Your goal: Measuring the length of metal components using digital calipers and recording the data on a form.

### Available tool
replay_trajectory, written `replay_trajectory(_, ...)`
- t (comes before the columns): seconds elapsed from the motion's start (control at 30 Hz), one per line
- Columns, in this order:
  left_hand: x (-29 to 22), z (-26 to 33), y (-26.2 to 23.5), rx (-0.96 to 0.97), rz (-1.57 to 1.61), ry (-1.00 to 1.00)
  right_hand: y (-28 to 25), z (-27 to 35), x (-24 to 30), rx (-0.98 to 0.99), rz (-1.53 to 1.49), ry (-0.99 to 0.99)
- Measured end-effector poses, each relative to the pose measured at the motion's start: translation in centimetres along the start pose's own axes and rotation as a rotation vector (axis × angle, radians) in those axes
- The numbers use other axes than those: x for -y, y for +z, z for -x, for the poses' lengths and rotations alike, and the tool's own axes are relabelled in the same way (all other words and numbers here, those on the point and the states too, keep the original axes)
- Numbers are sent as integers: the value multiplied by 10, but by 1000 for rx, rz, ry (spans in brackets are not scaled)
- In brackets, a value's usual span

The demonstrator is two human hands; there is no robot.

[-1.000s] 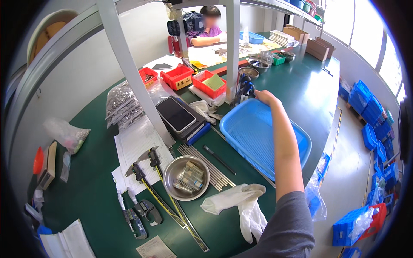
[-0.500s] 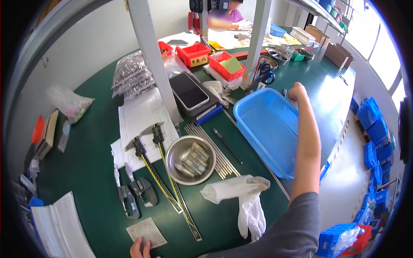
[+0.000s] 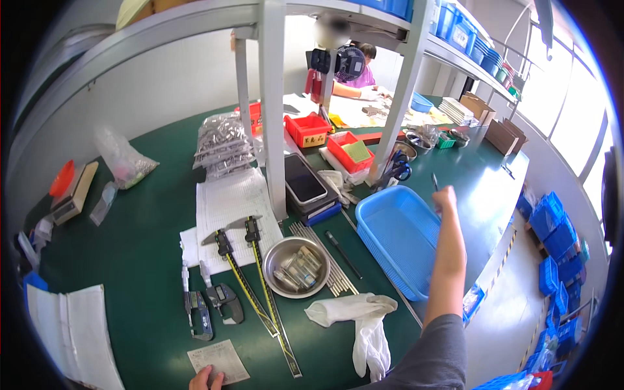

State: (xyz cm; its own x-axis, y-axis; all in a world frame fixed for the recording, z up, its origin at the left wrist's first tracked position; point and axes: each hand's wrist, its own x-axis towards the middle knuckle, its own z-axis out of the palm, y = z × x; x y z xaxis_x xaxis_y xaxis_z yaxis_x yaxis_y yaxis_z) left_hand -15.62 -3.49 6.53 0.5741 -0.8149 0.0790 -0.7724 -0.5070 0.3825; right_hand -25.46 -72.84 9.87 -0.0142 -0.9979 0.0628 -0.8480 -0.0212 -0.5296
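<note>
Your right hand (image 3: 445, 198) was out at 1 o'clock from the blue tray (image 3: 393, 234), fingers curled closed around a slim object (image 3: 434, 179) that pointed up toward 11 o'clock (pen-like, too small to tell more). The forearm cut across the tray's 3 o'clock side and hid some of its rim. Your left hand (image 3: 208, 378) showed only at 7 o'clock in view: a few fingertips, slightly apart, on the lower edge of a paper slip (image 3: 220, 356); rest of that hand out of frame, so can't tell whether it gripped or just pressed. The slip lay flat on the green worktop (image 3: 143, 273), printed side up. The tray stood on the worktop too, with scissors (image 3: 402, 171) near its 12 o'clock end.

Clock from the steel bowl (image 3: 279, 248), which held clear tube-like pieces (image 3: 303, 268): two calipers (image 3: 224, 243) ran down past its 8 o'clock side, two micrometers (image 3: 197, 312) lay farther out at 8, white gloves (image 3: 357, 311) at 4, metal rods (image 3: 335, 276) just beside it at 3, a black pen (image 3: 343, 255) past those, and a phone (image 3: 304, 177) up at 12.
</note>
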Motion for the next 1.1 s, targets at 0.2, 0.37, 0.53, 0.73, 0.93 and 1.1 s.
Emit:
replay_trajectory(0.2, 5, 2, -4, -78, 36, 12, -65, 65, 49, -422, -40, -346)
replay_trajectory(0.37, -1, -9, 2, -282, -33, 47, -44, 116, 82, 151, -907, -671)
replay_trajectory(0.53, 11, -2, 8, -330, 88, 78, -23, 184, 135, 322, -529, -733)
replay_trajectory(0.73, 8, 2, 13, -393, 106, 112, 48, 248, 131, 399, 472, -710)
replay_trajectory(0.93, 11, 9, 16, -393, 117, 111, 59, 253, 134, 357, 490, -679)
replay_trajectory(1.1, 7, 6, 16, -381, 149, 78, -20, 222, 151, 137, 341, -709)
